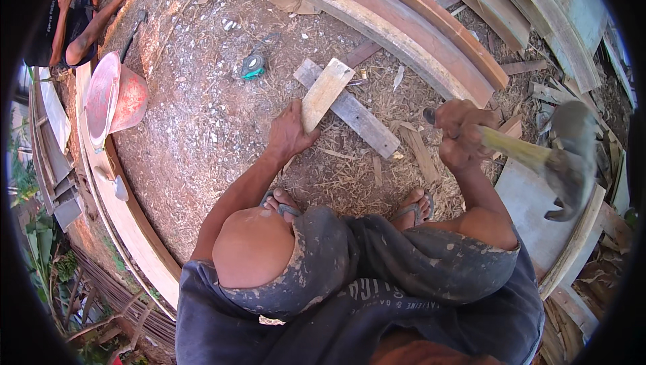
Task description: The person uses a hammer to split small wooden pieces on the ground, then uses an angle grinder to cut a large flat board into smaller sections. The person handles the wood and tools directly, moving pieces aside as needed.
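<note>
In my right hand [463, 135] is a claw hammer [515, 146], gripped by its yellowish handle; its dark metal head, a little blurred, points out to the right. My left hand [291, 129] closes around the lower end of a short pale wood block [326, 92]. That block lies slanted across a grey weathered board [367, 123] on the ground, and the two form a cross. A small shiny piece, too small to make out, shows beside the crossing. The hammer is well apart from both pieces of wood.
A tape measure [253, 67] lies on the chip-strewn ground. Long planks [404, 35] curve across the far side. At left, a red bucket [128, 99] lies tipped by a long plank [134, 210]. Another person [81, 18] sits at the far left. Scrap wood is at right.
</note>
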`<state>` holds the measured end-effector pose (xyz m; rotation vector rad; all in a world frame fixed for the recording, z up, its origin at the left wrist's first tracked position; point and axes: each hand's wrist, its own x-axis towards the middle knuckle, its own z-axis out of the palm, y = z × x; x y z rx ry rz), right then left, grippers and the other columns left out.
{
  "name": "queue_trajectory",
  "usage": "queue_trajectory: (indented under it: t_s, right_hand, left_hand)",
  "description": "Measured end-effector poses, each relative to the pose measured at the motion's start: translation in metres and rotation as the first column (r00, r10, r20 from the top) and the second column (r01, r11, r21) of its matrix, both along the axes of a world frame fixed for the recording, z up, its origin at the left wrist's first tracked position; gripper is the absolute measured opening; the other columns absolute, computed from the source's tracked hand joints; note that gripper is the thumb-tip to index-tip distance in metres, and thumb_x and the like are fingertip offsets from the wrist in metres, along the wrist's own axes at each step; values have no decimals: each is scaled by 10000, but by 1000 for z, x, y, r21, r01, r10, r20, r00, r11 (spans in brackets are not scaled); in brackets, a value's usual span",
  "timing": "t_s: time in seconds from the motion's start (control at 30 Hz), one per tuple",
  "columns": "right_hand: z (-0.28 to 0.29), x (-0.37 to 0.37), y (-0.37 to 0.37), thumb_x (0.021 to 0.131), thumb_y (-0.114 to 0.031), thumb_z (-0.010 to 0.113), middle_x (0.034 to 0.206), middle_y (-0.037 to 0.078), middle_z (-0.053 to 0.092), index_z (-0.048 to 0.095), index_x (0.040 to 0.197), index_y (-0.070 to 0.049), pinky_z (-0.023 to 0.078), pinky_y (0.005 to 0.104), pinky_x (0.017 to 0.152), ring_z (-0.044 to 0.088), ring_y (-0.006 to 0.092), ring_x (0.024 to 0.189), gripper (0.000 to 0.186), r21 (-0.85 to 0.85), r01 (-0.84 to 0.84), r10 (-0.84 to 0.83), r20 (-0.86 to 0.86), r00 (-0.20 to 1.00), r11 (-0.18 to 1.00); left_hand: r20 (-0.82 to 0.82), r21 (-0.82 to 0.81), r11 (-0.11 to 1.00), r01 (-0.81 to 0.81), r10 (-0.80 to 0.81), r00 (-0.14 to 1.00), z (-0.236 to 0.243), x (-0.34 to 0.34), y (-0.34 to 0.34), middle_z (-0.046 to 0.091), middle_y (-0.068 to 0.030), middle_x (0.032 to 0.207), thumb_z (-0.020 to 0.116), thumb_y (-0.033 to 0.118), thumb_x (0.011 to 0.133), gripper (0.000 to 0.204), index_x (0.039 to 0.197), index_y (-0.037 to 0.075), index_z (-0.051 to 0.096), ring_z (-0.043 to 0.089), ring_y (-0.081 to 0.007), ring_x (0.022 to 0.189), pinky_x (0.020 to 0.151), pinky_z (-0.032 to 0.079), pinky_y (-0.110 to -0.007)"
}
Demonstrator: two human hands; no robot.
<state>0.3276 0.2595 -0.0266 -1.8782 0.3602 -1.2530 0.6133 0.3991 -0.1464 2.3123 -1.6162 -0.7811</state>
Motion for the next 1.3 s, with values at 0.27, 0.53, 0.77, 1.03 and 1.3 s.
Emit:
queue_trajectory:
  t_s: [0.27, 0.53, 0.77, 1.03, 1.3]
  right_hand:
    - [-43, 3, 13, 1017, -377, 516, 619, 57, 552, 579, 930, -29, 430, 369, 495, 540, 164, 538, 365, 300, 273, -63, -558, 827, 914]
    - [-47, -17, -3, 994, -485, 520, 668, 38, 469, 509, 986, -112, 415, 372, 518, 466, 221, 523, 372, -183, 4, -39, -186, 982, 983]
    - [-49, 10, 9, 1007, -358, 522, 631, 159, 538, 586, 919, -8, 427, 400, 531, 557, 280, 547, 367, 154, 112, 19, -665, 747, 982]
    - [-30, 1, -14, 977, -444, 578, 598, 38, 486, 549, 835, -81, 445, 392, 562, 507, 201, 582, 390, 295, -215, 171, 169, 971, 931]
    - [-58, 8, -6, 1005, -384, 535, 639, 100, 517, 584, 921, 0, 417, 335, 516, 528, 182, 587, 396, 323, 217, -31, -494, 869, 921]
  left_hand:
    - [10, -47, 998, 45, -45, 999, -3, -1, -13, 581, -278, 1091, 708, 378, 723, 717, 1222, -35, 400, 617, -439, 1034, 869, 533, -496]
    - [-9, -73, 997, 20, -21, 1000, -10, -1, -10, 610, -283, 1052, 719, 375, 738, 645, 1195, 24, 431, 626, -435, 965, 836, 506, -510]
    - [25, -136, 991, -12, 16, 1000, -12, -11, 0, 609, -278, 1040, 723, 379, 737, 636, 1170, 15, 434, 616, -450, 967, 831, 502, -512]
    - [145, -246, 966, 77, -42, 989, -14, -9, -1, 510, -244, 1044, 741, 371, 695, 649, 1133, -16, 458, 505, -410, 1016, 930, 415, -489]
    - [179, -289, 953, 90, -39, 983, -12, -8, -5, 482, -215, 1024, 723, 362, 689, 617, 1085, -25, 450, 482, -391, 1005, 919, 387, -486]
